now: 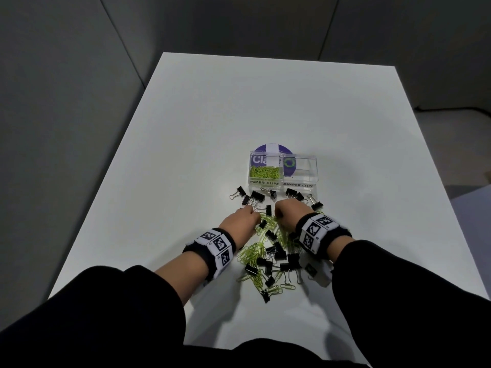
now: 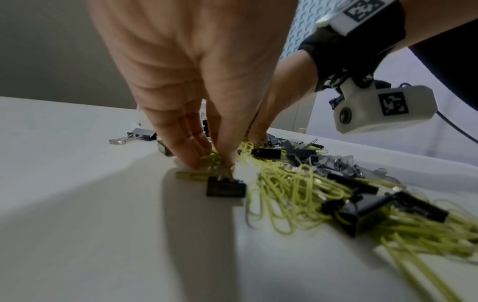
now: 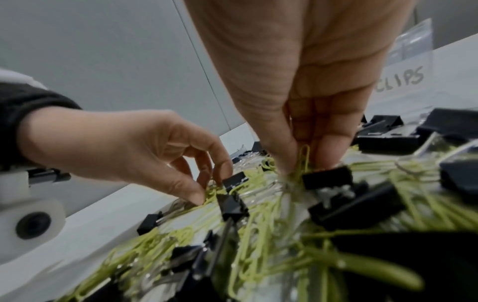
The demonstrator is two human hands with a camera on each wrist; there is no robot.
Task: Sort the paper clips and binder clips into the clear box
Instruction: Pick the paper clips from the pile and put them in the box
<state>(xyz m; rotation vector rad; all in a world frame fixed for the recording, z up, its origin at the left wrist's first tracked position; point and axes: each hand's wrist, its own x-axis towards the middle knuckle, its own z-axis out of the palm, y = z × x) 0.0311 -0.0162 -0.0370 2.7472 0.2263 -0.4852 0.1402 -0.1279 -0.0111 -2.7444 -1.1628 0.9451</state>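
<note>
A mixed pile of green paper clips [image 1: 255, 254] and black binder clips [image 1: 279, 252] lies on the white table [image 1: 186, 128], in front of the clear two-part box [image 1: 283, 170]. The box's left part, marked PAPER CLIPS, holds green clips [image 1: 265, 172]; the right part, marked BINDER CLIPS, looks empty. My left hand [image 1: 240, 217] pinches green paper clips [image 2: 210, 159] at the pile's far left edge. My right hand [image 1: 288, 212] pinches a few green paper clips [image 3: 304, 157] beside a black binder clip [image 3: 327, 176].
A purple round disc [image 1: 273, 151] lies behind and under the box. More binder clips [image 1: 256, 196] are strewn between the box and my hands. Grey partition walls stand around the table.
</note>
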